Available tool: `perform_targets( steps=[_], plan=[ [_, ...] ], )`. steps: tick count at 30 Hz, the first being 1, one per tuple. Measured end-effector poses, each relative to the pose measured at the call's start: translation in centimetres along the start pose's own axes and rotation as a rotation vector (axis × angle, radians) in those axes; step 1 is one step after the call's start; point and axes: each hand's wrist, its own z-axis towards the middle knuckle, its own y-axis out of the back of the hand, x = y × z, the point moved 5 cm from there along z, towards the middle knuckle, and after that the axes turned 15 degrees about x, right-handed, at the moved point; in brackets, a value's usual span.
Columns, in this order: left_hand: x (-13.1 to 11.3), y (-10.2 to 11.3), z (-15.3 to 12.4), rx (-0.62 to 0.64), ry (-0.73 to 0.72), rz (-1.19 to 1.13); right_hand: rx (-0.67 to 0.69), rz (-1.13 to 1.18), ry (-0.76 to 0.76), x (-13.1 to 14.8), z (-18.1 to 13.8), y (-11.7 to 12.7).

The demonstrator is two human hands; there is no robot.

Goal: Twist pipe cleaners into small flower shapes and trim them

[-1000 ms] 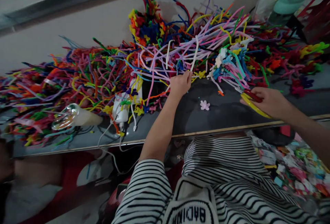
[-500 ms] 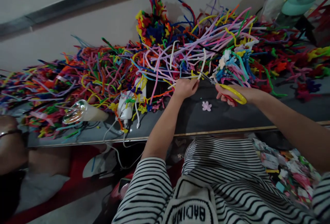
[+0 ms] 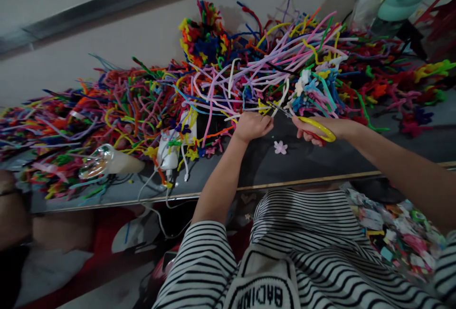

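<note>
My left hand [image 3: 253, 126] is closed around a white pipe cleaner [image 3: 282, 96], whose free end sticks up past my fingers. In my right hand [image 3: 309, 131] are scissors [image 3: 326, 131] with yellow and red handles. Their blades point left and lie against the white pipe cleaner, close to my left fingers. Whether the blades are parted I cannot tell. On the dark tabletop below my hands lies a pale pink flower [image 3: 280, 147]. Beyond the scissors stands a bunch of blue, white and pink pipe-cleaner pieces [image 3: 317, 91].
A long heap of coloured pipe cleaners [image 3: 142, 95] covers the back of the table [image 3: 302, 166]. At left are a clear plastic cup [image 3: 123, 161] and a white plugged-in device [image 3: 168, 150]. Another person's arm [image 3: 12, 209] shows at the left edge. Scraps [image 3: 395, 233] lie below right.
The whole view has shifted slightly. The white pipe cleaner leans further right, and my left hand has turned a little. Both hands keep their hold beside each other.
</note>
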Motion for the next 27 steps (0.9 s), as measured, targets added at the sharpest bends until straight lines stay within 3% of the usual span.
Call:
perform_targets(
  steps=[6,11,18,22,27],
  plan=[
    [-0.1,0.0,0.1,0.021,-0.001,-0.022,-0.011,-0.085,-0.045,0.5,-0.7,0.0],
    [0.2,-0.4,0.2,0.113,0.042,-0.092,-0.025,-0.091,-0.039,-0.1,-0.2,0.2],
    [-0.3,-0.9,1.1,0.246,0.151,-0.101,-0.089,-0.091,-0.166,0.6,-0.6,-0.4],
    [-0.7,-0.9,1.3,0.25,0.165,-0.111,-0.075,-0.056,-0.129,0.6,-0.5,-0.7],
    [-1.2,-1.2,1.4,0.352,0.176,-0.096,-0.043,-0.054,-0.121,-0.1,0.0,-0.8]
  ],
)
